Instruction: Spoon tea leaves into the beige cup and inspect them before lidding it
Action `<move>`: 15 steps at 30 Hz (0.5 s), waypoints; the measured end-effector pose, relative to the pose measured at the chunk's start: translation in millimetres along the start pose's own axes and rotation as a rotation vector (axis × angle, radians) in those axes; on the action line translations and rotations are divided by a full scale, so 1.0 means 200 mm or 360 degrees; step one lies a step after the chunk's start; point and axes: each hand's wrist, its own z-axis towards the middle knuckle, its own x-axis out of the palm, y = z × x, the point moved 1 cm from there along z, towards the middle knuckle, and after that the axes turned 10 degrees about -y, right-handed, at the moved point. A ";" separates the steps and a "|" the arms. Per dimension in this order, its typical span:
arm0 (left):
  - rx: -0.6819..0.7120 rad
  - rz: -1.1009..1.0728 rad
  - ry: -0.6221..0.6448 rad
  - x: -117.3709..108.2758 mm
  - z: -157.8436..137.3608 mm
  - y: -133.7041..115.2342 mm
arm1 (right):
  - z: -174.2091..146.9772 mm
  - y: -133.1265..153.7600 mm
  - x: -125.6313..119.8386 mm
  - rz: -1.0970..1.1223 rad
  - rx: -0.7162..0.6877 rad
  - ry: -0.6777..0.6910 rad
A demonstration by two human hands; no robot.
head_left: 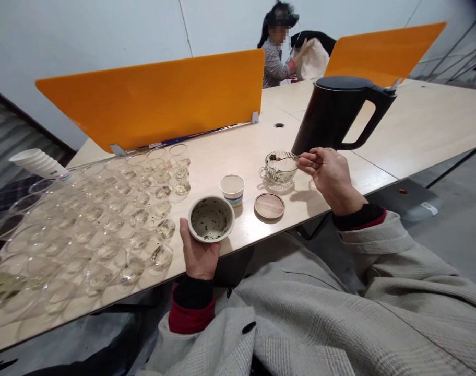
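Note:
My left hand (202, 258) is wrapped round a grey ceramic cup (211, 220), tilted so its inside faces me. Dark wet leaf bits cling to the cup's inner wall. Between its fingertips my right hand (330, 172) pinches a thin spoon (288, 157), held over a ribbed clear glass cup (279, 175). Dark green leaves sit on the spoon's bowl, and more bits lie inside the glass cup. A small paper cup (232, 189) with a blue band stands between the hands. Beside it lies a round wooden coaster (269, 206).
Many clear plastic cups (140, 214) holding pale liquid crowd the table's left side, near stacked paper cups (38, 163). A black kettle (335, 115) stands behind my right hand. Orange dividers (163, 99) line the far edge; a person (275, 57) is beyond them.

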 end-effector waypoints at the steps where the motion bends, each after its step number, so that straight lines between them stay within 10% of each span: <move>1: -0.0010 -0.0001 -0.0007 0.01 0.00 0.00 | 0.01 0.01 -0.01 0.0008 -0.0026 -0.0002; 8: -0.0114 -0.0051 -0.0077 0.08 -0.01 -0.01 | -0.08 0.12 -0.03 0.0012 -0.0315 0.0279; 15: -0.0169 0.0036 -0.0143 0.15 -0.06 -0.01 | -0.55 0.26 0.06 0.0018 -0.0328 0.0662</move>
